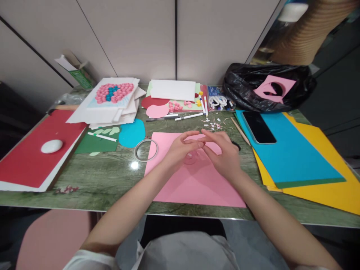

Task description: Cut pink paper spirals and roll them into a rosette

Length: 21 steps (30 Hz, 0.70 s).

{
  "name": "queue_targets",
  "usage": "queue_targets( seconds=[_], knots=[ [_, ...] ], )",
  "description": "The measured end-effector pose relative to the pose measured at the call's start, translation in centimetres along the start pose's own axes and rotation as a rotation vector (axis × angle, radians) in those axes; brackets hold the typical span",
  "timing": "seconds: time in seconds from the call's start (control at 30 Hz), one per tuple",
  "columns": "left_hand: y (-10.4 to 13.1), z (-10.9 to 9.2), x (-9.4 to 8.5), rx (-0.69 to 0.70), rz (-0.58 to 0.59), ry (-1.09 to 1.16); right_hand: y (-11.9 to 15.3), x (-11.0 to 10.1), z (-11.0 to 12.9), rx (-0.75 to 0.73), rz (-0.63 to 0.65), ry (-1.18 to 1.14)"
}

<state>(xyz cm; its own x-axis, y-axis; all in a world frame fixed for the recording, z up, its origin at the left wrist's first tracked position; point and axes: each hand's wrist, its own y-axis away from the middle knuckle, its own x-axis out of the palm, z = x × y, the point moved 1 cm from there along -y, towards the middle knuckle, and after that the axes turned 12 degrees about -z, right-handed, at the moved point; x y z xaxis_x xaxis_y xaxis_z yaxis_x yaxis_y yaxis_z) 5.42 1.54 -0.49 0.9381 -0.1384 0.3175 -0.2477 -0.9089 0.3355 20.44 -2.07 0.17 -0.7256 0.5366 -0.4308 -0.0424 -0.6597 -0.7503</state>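
Both hands meet above a pink paper sheet [180, 183], their fingertips brought together. My left hand [181, 148] is closed in a pinch; whatever it grips is too small or hidden to name. Facing it, my right hand [226, 153] also has thumb and fingers drawn together at the same spot. Beneath the fingers, a small round pink paper piece [189, 161] with curved edges lies on the sheet, partly covered by my left hand. A roll of tape [146, 150] rests on its side across the sheet's left edge.
At left, a white mouse [52, 146] sits on red paper [42, 165]. Behind stand papers with a pink-and-blue rosette picture [114, 93], pink rolled roses [174, 106] and pens [189, 116]. Right: a phone [258, 127] on blue paper [298, 150], a pencil [240, 131], a black bag [242, 90].
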Motion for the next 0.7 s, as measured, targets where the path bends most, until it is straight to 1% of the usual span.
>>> queue_targets(
  seconds=[0.13, 0.23, 0.3, 0.37, 0.47, 0.6, 0.7],
  knots=[
    [-0.19, 0.17, -0.15, 0.034, 0.029, 0.029, 0.28, 0.29, -0.34, 0.01, 0.094, -0.041],
    [-0.28, 0.28, -0.14, 0.042, 0.017, 0.043, 0.28, 0.36, -0.41, 0.01, 0.12, -0.032],
    [-0.23, 0.3, -0.05, 0.057, 0.007, 0.01, 0.23, 0.35, -0.39, 0.031, 0.097, 0.004],
    [-0.11, 0.28, 0.09, 0.068, 0.005, -0.028, 0.14, 0.27, -0.32, 0.068, 0.043, 0.046],
    [0.09, 0.24, 0.32, 0.056, 0.007, -0.039, -0.07, 0.05, -0.07, 0.109, -0.015, 0.071],
    [0.23, 0.29, 0.54, 0.015, 0.026, -0.002, -0.34, -0.16, 0.26, 0.119, -0.009, 0.061],
    [0.27, 0.33, 0.73, -0.009, 0.053, 0.002, -0.33, -0.08, 0.21, 0.091, -0.007, 0.051]
  ],
)
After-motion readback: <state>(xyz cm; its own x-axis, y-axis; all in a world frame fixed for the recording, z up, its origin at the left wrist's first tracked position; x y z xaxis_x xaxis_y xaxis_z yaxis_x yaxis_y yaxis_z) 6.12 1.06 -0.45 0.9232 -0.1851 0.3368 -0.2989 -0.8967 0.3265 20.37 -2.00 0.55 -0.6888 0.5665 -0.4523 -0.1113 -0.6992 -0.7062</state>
